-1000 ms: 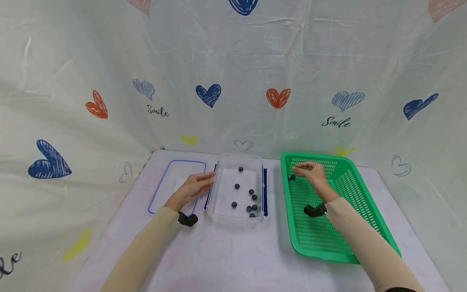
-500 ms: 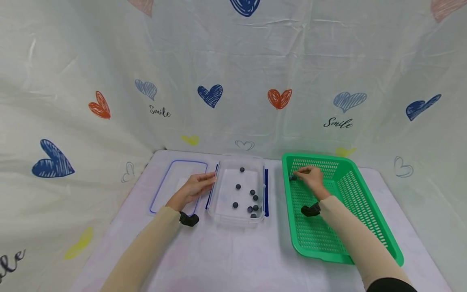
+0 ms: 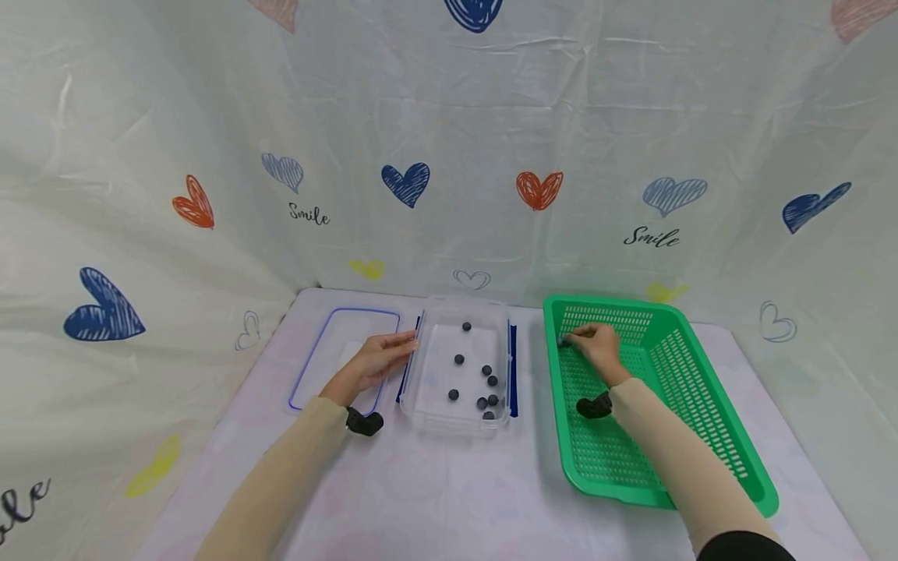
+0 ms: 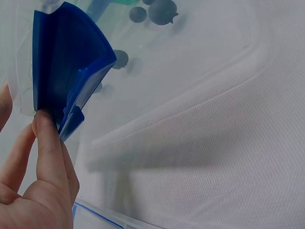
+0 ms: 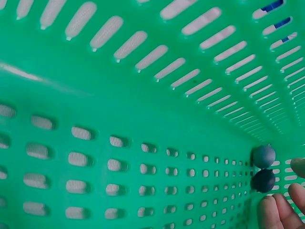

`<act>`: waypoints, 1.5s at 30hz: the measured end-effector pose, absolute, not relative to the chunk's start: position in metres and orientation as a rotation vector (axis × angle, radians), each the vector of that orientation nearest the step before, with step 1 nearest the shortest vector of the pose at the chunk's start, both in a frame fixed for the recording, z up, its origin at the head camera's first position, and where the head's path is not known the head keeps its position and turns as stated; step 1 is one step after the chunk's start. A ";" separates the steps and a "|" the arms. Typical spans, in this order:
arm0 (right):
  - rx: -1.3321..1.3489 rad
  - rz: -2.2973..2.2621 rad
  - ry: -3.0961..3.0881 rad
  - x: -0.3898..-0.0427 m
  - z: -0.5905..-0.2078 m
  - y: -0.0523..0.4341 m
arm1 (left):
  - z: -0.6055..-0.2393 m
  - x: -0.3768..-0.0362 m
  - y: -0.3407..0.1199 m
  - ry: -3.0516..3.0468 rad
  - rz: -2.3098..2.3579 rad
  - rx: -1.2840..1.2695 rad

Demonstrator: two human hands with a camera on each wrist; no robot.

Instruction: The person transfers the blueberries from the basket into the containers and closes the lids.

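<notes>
My left hand [image 3: 375, 362] steadies a clear plastic container [image 3: 428, 417] from its left side. In the left wrist view, its straight fingers [image 4: 50, 152] touch the container's blue latch flap [image 4: 71, 57]. Several blueberries [image 3: 459, 359] lie loose inside the container. My right hand [image 3: 598, 347] reaches down into a green basket [image 3: 571, 467], near its far left corner. Two blueberries [image 5: 263, 156] sit together there against the basket's wall. The right fingertips [image 5: 270, 212] are right beside them, with thumb and fingers apart in the right wrist view.
A clear lid with a blue rim [image 3: 309, 358] lies flat on the table left of the container, partly behind the left hand. A second blue latch flap [image 3: 514, 370] hangs on the container's right side. A curtain printed with hearts [image 3: 463, 101] stands behind the table.
My right hand has lowered into the basket and moved its fingertips to the blueberries by the wall. The left hand has stayed at the container's side.
</notes>
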State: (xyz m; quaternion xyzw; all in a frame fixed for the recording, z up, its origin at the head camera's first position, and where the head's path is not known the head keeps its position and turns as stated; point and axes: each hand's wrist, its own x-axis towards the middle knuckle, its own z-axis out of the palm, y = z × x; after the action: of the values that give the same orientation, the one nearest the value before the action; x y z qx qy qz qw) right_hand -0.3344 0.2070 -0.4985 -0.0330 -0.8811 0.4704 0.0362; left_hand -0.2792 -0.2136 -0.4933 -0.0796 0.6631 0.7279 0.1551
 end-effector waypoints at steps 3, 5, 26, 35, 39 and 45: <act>-0.102 1.461 -2.703 -0.336 -0.500 0.206 | -0.492 -0.280 -0.214 1.908 2.086 -0.229; -0.113 1.475 -2.702 -0.337 -0.501 0.206 | -0.492 -0.280 -0.214 1.913 2.083 -0.225; -0.117 1.430 -2.742 -0.335 -0.508 0.208 | -0.496 -0.274 -0.211 1.945 2.074 -0.230; -0.104 1.421 -2.729 -0.335 -0.509 0.209 | -0.496 -0.276 -0.211 1.931 2.085 -0.225; -0.080 1.441 -2.717 -0.335 -0.507 0.210 | -0.495 -0.276 -0.212 1.935 2.070 -0.226; -0.060 1.570 -2.678 -0.334 -0.504 0.213 | -0.494 -0.275 -0.213 1.931 2.067 -0.222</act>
State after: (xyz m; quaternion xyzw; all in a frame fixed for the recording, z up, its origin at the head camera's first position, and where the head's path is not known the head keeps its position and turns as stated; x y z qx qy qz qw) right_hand -0.3343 0.2134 -0.5040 -0.0192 -0.8623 0.5056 0.0181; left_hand -0.2753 -0.2126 -0.4936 -0.0774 0.6728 0.7200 0.1515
